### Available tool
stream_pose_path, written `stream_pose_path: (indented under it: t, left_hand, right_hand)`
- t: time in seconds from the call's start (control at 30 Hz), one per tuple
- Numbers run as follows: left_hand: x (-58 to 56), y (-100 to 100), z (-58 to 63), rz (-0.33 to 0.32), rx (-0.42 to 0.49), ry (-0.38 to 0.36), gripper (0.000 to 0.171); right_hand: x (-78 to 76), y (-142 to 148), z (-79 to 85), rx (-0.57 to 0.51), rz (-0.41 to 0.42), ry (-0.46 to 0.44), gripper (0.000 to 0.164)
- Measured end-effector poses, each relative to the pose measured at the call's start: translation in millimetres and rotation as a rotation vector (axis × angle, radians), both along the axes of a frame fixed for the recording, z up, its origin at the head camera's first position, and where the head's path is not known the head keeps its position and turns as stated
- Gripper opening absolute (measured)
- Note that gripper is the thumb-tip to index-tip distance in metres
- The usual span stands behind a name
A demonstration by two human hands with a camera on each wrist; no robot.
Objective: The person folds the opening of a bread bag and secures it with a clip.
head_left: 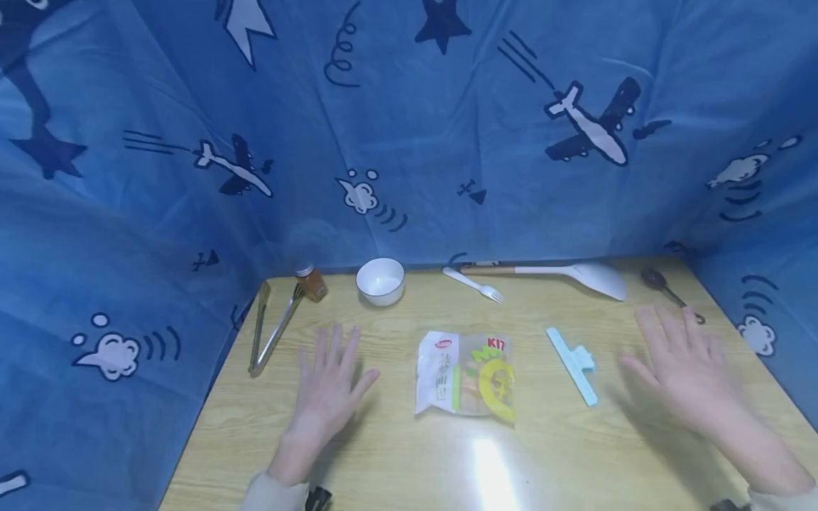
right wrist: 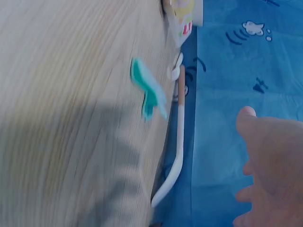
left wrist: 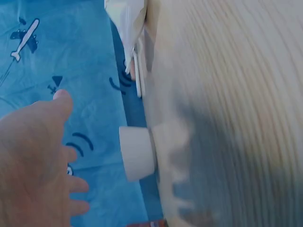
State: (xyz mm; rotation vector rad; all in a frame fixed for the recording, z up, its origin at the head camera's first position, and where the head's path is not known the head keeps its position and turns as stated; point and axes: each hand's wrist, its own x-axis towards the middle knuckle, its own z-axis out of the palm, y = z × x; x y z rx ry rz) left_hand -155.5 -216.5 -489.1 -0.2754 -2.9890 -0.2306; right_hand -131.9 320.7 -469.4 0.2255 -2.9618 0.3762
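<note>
Between the person's two bare hands, on the pale wood-grain worktop, we see a clear plastic food packet printed in white, yellow and green, lying flat and apart from both. The left grip is released, its fingers spread above the worktop; the right grip is likewise released, and neither holds anything. Just left of the right grip lies a light-blue plastic bag clip with a long straight bar, not touching the packet. Left of the left grip lie V-shaped metal tongs; beyond its fingertips stand a small amber jar with a metallic lid and a white dark-rimmed bowl. Farther ahead, between the grips, we find a small white fork and a white spatula with a wooden handle end, while a dark brown spoon lies near the right fingertips. As for progress, we judge that no handling is under way: packet and clip lie separate, and any work with them seems left to do.
</note>
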Motion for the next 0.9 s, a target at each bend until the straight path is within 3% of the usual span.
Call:
stream_pose_path:
  t: [0.47,0.6,0.73,0.9]
  left_hand:
    - [-30.6,57,-14.8,-0.033,0.11,-0.09,0.078]
    - [-42.2,68,-19.6,0.001,0.26,-0.144,0.074]
    - [-54.5,74,-22.3,0.05,0.48,-0.281,0.063]
    - [-65.6,82,-25.3,0.06,0.637,-0.422,0.053]
  right_hand:
    - [-35.9,-85,3.6,-0.058,0.127,-0.096,0.085]
    - [-49.5,-104,-1.0,-0.051,0.161,-0.082,0.083]
    - [-66.1,-126,-8.8,-0.05,0.198,-0.095,0.081]
    - [-84.0,-155,-15.6,-0.061,0.281,-0.079,0.074]
